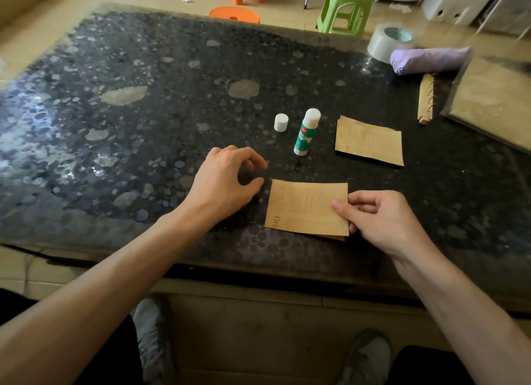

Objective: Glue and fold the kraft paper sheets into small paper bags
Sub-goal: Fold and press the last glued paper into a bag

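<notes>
Right hand (379, 221): grip closed on the right edge of the near sheet (304, 209), thumb on top, fingers under.
Left hand (230, 177): grip loose, fingers half curled, holding nothing; just left of the sheet, not touching it.
Near sheet: printed kraft paper, lying near the front edge of the bench (143, 97); a second layer peeks out along its bottom edge. Folded over or two sheets, cannot tell.
Far paper (369, 140): flat on the bench behind the sheet, well apart from it, doubled edges at its left side; finished bag or spare stack, cannot tell.
Glue stick (306, 133): upright, uncapped, between the two papers and to their left.
Cap (281, 122): standing just beside the glue stick.
Progress: early to middle, as a guess. Glue is open and ready, but no standing bag shape is visible.
Left to do: probably gluing the seam, folding the base and closing it, then any remaining sheets.
Clutter: tape roll (390, 41) and purple umbrella (428, 59) at the far right corner.
</notes>
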`<state>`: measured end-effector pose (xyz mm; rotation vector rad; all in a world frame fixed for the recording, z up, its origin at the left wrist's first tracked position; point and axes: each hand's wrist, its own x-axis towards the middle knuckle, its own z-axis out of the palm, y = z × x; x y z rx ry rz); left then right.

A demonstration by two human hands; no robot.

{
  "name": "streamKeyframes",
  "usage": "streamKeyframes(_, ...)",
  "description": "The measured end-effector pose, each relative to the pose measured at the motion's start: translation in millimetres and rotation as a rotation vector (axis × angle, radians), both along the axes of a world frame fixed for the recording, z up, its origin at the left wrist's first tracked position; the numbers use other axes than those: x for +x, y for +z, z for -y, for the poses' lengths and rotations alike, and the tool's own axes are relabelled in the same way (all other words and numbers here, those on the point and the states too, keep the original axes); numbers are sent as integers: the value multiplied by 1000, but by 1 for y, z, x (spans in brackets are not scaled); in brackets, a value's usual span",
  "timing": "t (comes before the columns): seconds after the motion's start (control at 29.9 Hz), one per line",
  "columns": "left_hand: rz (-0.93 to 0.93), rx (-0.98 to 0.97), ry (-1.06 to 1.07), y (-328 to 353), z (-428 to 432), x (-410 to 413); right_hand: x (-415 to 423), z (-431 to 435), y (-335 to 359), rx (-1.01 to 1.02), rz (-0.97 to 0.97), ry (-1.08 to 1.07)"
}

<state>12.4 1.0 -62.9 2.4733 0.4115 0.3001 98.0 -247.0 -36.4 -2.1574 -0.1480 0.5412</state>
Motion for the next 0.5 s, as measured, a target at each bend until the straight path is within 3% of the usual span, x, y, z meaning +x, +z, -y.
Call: streamKeyframes(0.5,-54,9,-92,-2,7,-1,0,0,-1,-15,14,5)
